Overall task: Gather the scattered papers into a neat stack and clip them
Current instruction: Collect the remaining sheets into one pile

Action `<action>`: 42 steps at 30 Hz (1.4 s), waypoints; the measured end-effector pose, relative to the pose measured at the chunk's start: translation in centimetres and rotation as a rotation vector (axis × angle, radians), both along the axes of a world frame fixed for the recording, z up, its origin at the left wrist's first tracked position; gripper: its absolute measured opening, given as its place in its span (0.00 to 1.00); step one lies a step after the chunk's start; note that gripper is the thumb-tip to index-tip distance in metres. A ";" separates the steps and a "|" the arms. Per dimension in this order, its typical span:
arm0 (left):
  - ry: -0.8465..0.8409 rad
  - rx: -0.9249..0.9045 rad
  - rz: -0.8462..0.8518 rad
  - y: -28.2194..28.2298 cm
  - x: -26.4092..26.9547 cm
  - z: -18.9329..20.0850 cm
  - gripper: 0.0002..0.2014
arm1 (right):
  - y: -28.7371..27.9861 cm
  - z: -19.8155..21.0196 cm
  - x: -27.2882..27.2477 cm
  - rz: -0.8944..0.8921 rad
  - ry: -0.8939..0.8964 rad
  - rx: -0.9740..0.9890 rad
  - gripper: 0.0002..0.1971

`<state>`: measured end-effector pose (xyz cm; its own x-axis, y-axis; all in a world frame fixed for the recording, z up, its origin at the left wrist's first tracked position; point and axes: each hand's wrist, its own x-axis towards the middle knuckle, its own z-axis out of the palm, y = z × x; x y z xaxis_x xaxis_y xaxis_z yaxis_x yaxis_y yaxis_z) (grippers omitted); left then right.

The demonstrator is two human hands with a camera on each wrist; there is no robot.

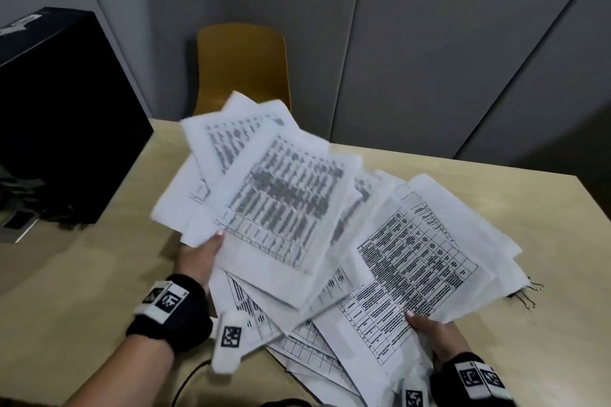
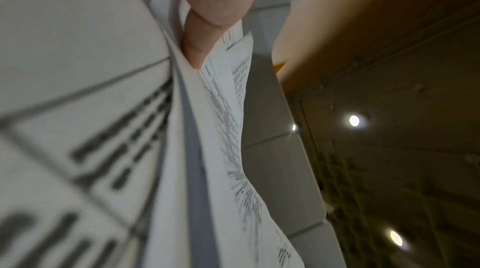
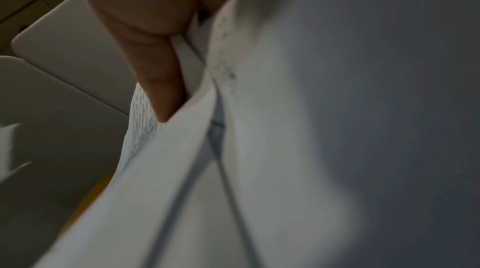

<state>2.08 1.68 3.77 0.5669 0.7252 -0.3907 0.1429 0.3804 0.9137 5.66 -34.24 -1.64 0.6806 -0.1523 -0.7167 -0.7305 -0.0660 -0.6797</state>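
Observation:
Several white printed papers fan out above the beige table, lifted and blurred on the left side. My left hand grips the left bunch at its near edge, thumb on top; in the left wrist view its fingers pinch those papers. My right hand grips the right bunch at its near edge; its fingers press into the sheets in the right wrist view. Metal binder clips lie on the table, half hidden under the right papers.
A mustard chair stands behind the table's far edge. A black box sits at the left, with cables and a device beside it. Grey wall panels rise behind. A dark cable runs at the near edge.

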 end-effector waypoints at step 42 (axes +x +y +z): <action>0.526 0.443 -0.820 -3.3 0.5 -4.8 0.09 | 0.1 2.3 -0.5 0.026 -0.002 0.086 0.23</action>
